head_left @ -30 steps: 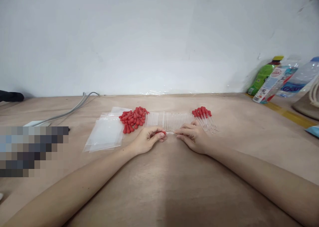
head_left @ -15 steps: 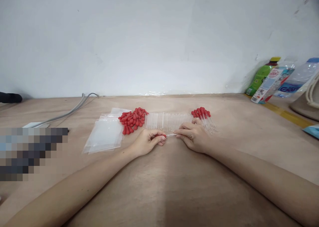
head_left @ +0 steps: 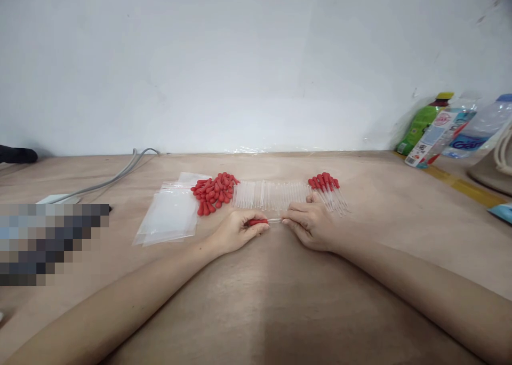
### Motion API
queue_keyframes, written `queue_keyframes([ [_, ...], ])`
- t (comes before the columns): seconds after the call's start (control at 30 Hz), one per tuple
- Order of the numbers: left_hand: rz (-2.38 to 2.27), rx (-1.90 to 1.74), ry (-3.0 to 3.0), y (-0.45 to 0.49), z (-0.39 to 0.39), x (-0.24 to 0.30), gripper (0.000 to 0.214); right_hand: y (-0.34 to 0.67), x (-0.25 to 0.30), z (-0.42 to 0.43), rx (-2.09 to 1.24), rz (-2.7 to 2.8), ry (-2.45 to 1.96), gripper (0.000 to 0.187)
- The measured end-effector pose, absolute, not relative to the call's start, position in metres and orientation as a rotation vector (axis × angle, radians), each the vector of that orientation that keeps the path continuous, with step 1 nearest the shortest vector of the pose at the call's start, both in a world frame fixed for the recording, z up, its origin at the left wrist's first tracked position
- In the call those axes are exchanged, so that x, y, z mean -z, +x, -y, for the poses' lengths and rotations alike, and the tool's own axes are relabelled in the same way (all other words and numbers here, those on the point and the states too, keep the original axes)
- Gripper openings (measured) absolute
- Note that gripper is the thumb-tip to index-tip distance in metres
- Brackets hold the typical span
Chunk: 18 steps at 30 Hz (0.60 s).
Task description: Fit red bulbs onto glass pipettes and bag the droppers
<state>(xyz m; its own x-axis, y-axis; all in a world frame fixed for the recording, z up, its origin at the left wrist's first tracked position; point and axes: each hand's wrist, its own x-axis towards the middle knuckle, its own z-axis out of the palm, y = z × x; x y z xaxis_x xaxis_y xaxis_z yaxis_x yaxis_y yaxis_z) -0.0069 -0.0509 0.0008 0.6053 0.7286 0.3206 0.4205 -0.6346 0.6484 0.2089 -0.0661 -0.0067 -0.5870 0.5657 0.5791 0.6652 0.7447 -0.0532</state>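
Note:
Between the thumb and forefinger of my left hand lies a red rubber bulb, its side now showing. A thin clear dropper tube runs from the bulb's mouth to my right hand, whose fingertips pinch its other end. Just beyond my hands is a row of clear tubes laid side by side. The heap of loose red bulbs lies behind my left hand. Past my right hand rest several droppers with red bulbs fitted, their tips toward me.
Clear plastic bags lie left of the bulb heap. A grey cable crosses the back left, near a pixelated area. Bottles, one a green bottle, lean by the wall at right, near yellow tape and a blue packet.
My left fingers have loosened and shifted around the bulb, so more of it shows. My right hand has moved slightly toward me, still on the tube.

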Motion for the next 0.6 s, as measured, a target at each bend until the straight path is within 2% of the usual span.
queue_keyframes([
  [0.6, -0.846, -0.828, 2.574, -0.006, 0.052, -0.004, 0.017, 0.197, -0.003, 0.070, 0.044, 2.477, -1.055, 0.029],
])
